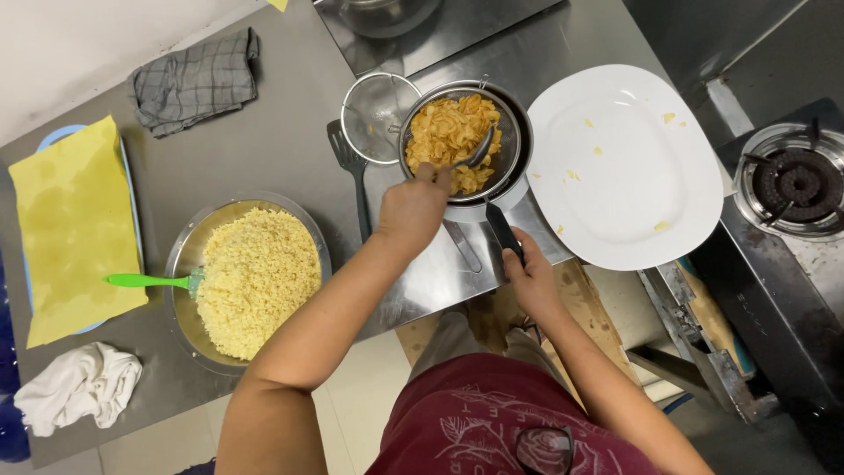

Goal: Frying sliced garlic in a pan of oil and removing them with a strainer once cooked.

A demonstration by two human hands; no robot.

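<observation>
Left hand [413, 207]: I see it closed around a spoon [477, 149], bowl down in the chips.
Right hand [529, 277]: wrapped tight on the strainer's black handle [503, 227].
Fried chips [451, 136]: heaped in the wire strainer [508, 141], which sits in a metal bowl on the bench [264, 132].
Handling: I judge the chips light, brittle, likely greasy; lift from beneath with the spoon, never pinch.
Strainer: stiff, best held by the handle.
Nearby: white platter [624, 167] at right, bowl of yellow grains [255, 277] at left.

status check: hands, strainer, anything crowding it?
Left hand spooning chips in strainer. Right hand grips strainer handle. White platter, small sieve flank it.
</observation>
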